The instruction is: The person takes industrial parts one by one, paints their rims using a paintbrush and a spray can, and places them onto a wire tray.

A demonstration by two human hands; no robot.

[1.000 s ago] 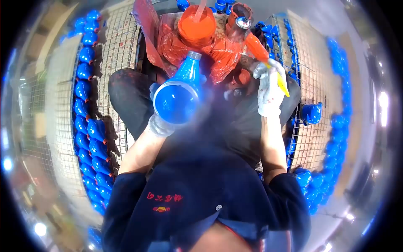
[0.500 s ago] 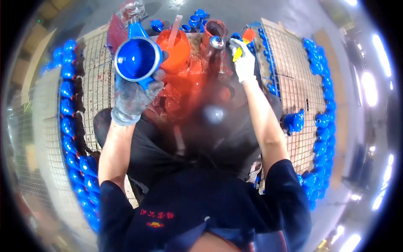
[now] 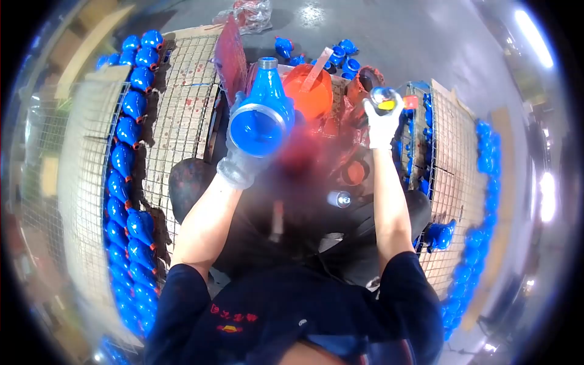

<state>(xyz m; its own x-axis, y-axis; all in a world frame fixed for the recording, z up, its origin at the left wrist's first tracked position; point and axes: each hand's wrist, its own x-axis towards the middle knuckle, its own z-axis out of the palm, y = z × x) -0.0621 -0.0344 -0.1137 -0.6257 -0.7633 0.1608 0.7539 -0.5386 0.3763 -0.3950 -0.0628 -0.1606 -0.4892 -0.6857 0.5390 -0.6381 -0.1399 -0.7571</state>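
My left hand [image 3: 236,169], in a grey glove, grips a glossy blue-painted housing [image 3: 271,91]. Its wide round opening faces me, and its bare threaded neck points away. In a white glove, my right hand [image 3: 383,125] holds a small brush [image 3: 409,102] with a yellow handle and a red end. The fingers of that hand are also around or against a shiny round-topped object [image 3: 382,94]; whether they grip it, I cannot tell. Between the hands stands an orange-red paint container [image 3: 310,97] with a flat stick [image 3: 317,70] in it.
Blue-painted parts [image 3: 123,159] line the left wire rack [image 3: 176,91], and more line the right rack [image 3: 453,164]. One blue part [image 3: 441,235] sits apart at the right. A red-stained pot [image 3: 365,82] and a clear bottle [image 3: 339,199] are near my right hand. Several blue parts [image 3: 347,48] lie beyond.
The view has shifted, so the scene sits further right. My right hand has moved left to the shiny round-topped object, brush still held. The housing in my left hand has turned slightly.
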